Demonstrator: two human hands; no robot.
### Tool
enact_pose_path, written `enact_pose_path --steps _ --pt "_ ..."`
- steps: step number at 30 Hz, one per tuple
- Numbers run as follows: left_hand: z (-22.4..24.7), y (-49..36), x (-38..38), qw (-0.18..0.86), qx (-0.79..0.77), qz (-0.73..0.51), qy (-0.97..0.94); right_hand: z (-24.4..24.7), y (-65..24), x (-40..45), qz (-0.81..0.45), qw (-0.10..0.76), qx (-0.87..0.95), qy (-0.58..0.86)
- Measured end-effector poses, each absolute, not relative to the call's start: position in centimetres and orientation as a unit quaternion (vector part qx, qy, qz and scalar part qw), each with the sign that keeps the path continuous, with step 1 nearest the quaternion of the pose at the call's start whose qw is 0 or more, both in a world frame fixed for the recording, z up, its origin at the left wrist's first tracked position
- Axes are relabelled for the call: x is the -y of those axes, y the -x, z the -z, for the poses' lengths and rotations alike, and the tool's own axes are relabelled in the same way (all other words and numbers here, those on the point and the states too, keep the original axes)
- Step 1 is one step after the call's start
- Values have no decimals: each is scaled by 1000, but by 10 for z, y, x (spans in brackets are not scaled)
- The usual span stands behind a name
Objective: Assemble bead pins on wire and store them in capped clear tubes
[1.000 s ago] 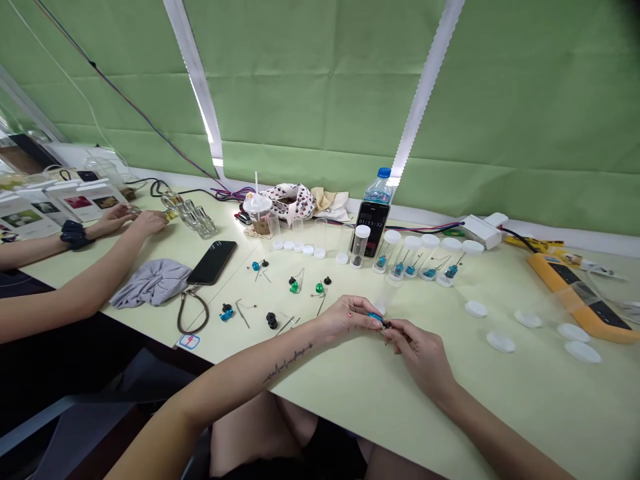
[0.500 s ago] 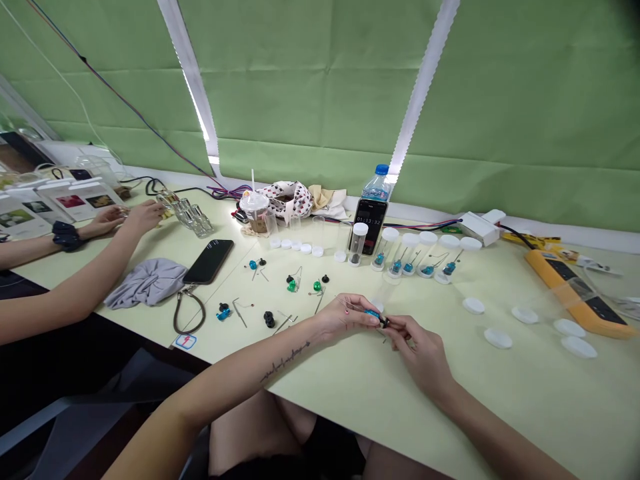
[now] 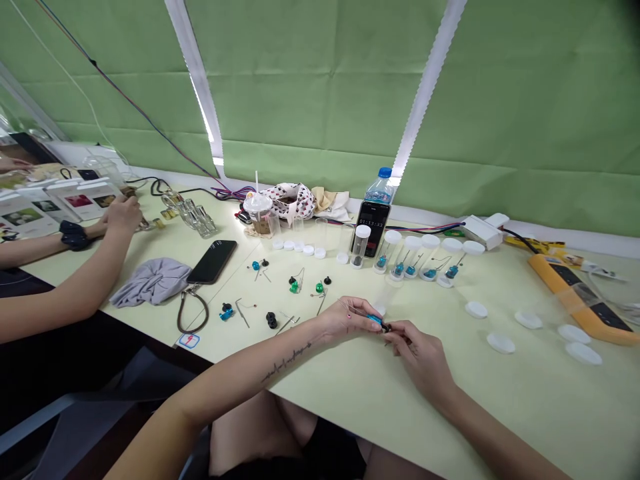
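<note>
My left hand (image 3: 353,316) is closed on a small blue-and-black part (image 3: 377,320), with a thin metal wire running back over its fingers. From the other side, my right hand (image 3: 420,352) pinches the black end of that part, so both hands meet on it just above the table. A clear tube with a white cap lies just behind the hands. To the left are loose pieces: a green part (image 3: 319,287), a black part (image 3: 271,320), a blue part (image 3: 227,312) and bent metal wires (image 3: 245,312).
Clear capped tubes (image 3: 383,253) with blue parts stand behind my hands, beside a phone (image 3: 373,227) showing a timer. White caps (image 3: 501,343) and an orange power strip (image 3: 583,297) lie to the right. At left, another person's hands (image 3: 125,212) work near boxes and glass bottles.
My hands stay together on the blue-and-black part, with only slight finger movement. The other person's hands have moved left, away from the glass bottles. The view has shifted slightly.
</note>
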State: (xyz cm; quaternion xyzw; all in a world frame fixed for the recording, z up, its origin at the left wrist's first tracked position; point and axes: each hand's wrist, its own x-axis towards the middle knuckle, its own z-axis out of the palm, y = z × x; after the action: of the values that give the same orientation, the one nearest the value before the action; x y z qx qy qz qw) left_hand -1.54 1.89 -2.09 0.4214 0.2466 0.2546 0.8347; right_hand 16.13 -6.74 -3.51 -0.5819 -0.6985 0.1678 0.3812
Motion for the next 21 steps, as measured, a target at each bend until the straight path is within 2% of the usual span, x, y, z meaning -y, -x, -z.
enact_pose_path --steps 11,21 --pt "20 15 -18 836 -249 -286 -397 32 -160 66 -186 395 691 576" --pt "21 14 -19 831 -251 -257 -424 37 -162 69 -169 380 695 587"
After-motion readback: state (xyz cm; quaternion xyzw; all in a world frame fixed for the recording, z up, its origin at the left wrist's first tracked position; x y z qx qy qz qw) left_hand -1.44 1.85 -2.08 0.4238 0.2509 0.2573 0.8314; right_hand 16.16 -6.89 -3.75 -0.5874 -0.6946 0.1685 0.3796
